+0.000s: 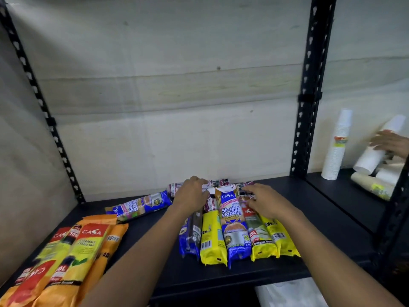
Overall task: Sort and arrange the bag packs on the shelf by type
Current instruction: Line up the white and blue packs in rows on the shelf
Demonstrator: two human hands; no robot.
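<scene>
Blue pack [232,220] between hands, left hand [191,194] gripping maroon pack [220,183], right hand [264,201] flat

Packs [66,258] left on shelf [309,209], cups [336,147] right.

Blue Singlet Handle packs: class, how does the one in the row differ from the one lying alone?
The row pack lies front to back; the lone pack lies slanted across the shelf. The row pack lies against a yellow pack; the lone pack lies apart. The left hand and right hand flank the row pack's far end; neither touches the lone pack. Both are blue, printed Singlet Handle.
</scene>
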